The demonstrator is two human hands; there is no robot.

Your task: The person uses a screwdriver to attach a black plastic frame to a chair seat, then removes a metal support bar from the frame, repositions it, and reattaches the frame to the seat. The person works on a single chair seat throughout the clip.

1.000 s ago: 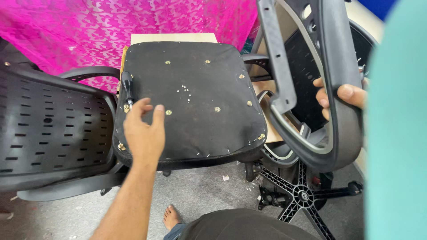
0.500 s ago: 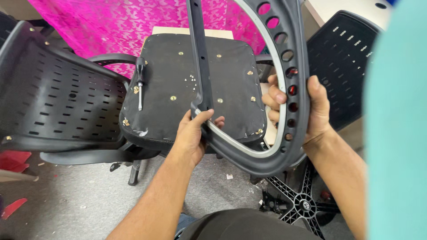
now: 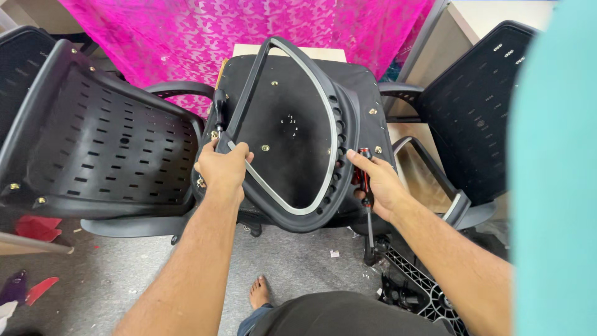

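Gripping the black chair-back frame [image 3: 292, 130] at its lower left edge, the left hand [image 3: 222, 171] is closed around it. The right hand [image 3: 379, 183] clasps a screwdriver [image 3: 368, 205] while touching the frame's right rim. At frame centre, the frame lies on an upturned seat base [image 3: 367, 106].
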